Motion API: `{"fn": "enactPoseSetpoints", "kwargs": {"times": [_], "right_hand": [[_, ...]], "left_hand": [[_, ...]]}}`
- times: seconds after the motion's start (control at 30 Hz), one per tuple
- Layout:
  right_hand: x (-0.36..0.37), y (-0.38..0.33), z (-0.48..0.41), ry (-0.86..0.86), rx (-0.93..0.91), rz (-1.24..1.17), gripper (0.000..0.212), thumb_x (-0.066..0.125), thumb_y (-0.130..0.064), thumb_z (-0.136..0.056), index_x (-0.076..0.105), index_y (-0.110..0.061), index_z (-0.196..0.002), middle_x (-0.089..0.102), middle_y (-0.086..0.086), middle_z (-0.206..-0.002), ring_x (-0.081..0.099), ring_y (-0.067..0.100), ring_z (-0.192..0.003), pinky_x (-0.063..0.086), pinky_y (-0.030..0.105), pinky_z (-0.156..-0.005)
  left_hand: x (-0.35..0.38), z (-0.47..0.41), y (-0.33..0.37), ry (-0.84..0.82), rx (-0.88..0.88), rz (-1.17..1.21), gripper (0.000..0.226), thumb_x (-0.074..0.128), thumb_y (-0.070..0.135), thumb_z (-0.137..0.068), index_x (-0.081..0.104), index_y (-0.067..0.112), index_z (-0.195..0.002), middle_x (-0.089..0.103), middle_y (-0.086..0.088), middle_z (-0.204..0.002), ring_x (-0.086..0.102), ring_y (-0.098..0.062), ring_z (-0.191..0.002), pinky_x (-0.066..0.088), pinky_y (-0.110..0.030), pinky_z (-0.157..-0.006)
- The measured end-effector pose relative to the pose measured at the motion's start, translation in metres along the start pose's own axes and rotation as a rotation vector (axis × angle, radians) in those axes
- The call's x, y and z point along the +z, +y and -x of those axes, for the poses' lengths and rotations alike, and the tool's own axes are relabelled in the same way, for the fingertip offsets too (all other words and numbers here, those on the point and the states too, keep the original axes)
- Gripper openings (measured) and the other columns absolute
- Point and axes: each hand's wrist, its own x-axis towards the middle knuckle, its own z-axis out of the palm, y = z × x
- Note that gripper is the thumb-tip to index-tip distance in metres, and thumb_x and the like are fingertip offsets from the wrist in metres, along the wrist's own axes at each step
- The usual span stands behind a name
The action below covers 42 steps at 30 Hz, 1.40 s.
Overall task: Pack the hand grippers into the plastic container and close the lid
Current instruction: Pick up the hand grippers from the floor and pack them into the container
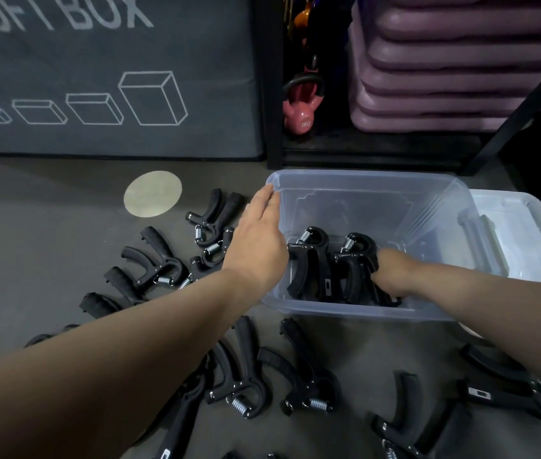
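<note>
A clear plastic container [362, 180] stands open on the grey floor. Two or three black hand grippers [309, 263] stand inside it near the front wall. My right hand [391, 276] reaches down into the container, its fingers wrapped around the handles of the rightmost hand gripper [358, 256]. My left hand [256, 240] rests flat against the container's left outer wall, fingers extended toward the back corner, holding nothing. The clear lid [521, 233] lies on the floor to the right of the container. Several loose hand grippers [242, 376] lie scattered on the floor left of and in front of the container.
A dark "SOFT BOX" foam block [106, 77] stands behind at the left. A black rack holds a pink kettlebell [299, 111] and stacked purple mats [444, 67]. A pale round floor marker [152, 192] lies left of the container.
</note>
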Motion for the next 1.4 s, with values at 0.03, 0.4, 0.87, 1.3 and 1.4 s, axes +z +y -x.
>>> {"fn": "enactPoseSetpoints", "kwargs": {"times": [0.03, 0.4, 0.87, 1.3, 1.4], "right_hand": [[0.000, 0.001, -0.001, 0.004, 0.005, -0.001, 0.019, 0.049, -0.007, -0.090, 0.063, -0.003, -0.103, 0.065, 0.015, -0.093, 0.060, 0.030, -0.081, 0.047, 0.028, -0.066], [0.001, 0.000, -0.004, -0.008, -0.035, 0.108, 0.033, 0.048, -0.020, -0.096, 0.054, -0.004, -0.124, 0.065, 0.019, -0.117, 0.062, 0.035, -0.106, 0.051, 0.033, -0.087], [-0.018, -0.091, 0.040, 0.431, -0.529, -0.284, 0.050, 0.043, -0.021, -0.101, 0.037, -0.009, -0.149, 0.034, 0.004, -0.151, 0.030, 0.016, -0.142, 0.018, 0.022, -0.117], [-0.009, -0.182, 0.045, 0.353, -0.665, -0.277, 0.055, 0.032, -0.026, -0.105, 0.017, -0.013, -0.157, -0.002, -0.008, -0.164, -0.017, 0.005, -0.148, -0.008, 0.021, -0.117], [-0.002, -0.188, 0.043, 0.349, -0.624, -0.170, 0.056, 0.030, -0.022, -0.105, 0.014, -0.003, -0.155, -0.017, -0.003, -0.163, -0.030, 0.011, -0.145, -0.011, 0.025, -0.118]], "left_hand": [[0.000, 0.000, 0.000, -0.003, -0.001, 0.003, 0.071, 0.033, -0.005, -0.092, 0.017, 0.020, -0.156, 0.003, 0.021, -0.161, 0.012, -0.008, -0.148, 0.022, -0.034, -0.120], [0.000, 0.000, 0.001, 0.003, 0.000, 0.012, 0.071, 0.034, -0.004, -0.091, 0.018, 0.022, -0.156, 0.004, 0.021, -0.161, 0.016, -0.010, -0.147, 0.023, -0.034, -0.119], [0.000, -0.001, -0.007, 0.074, 0.025, 0.227, 0.058, 0.037, 0.004, -0.097, 0.032, 0.020, -0.153, 0.018, 0.019, -0.160, 0.010, 0.000, -0.148, 0.013, -0.029, -0.122], [-0.004, -0.006, -0.052, 0.163, -0.311, 0.791, 0.045, 0.049, 0.025, -0.093, 0.052, 0.022, -0.138, 0.050, 0.004, -0.144, 0.045, -0.009, -0.134, 0.033, -0.038, -0.117], [-0.013, -0.019, -0.080, 0.187, -0.413, 0.592, 0.051, 0.043, 0.026, -0.088, 0.052, 0.017, -0.138, 0.053, -0.002, -0.140, 0.048, -0.016, -0.129, 0.035, -0.039, -0.114]]}}
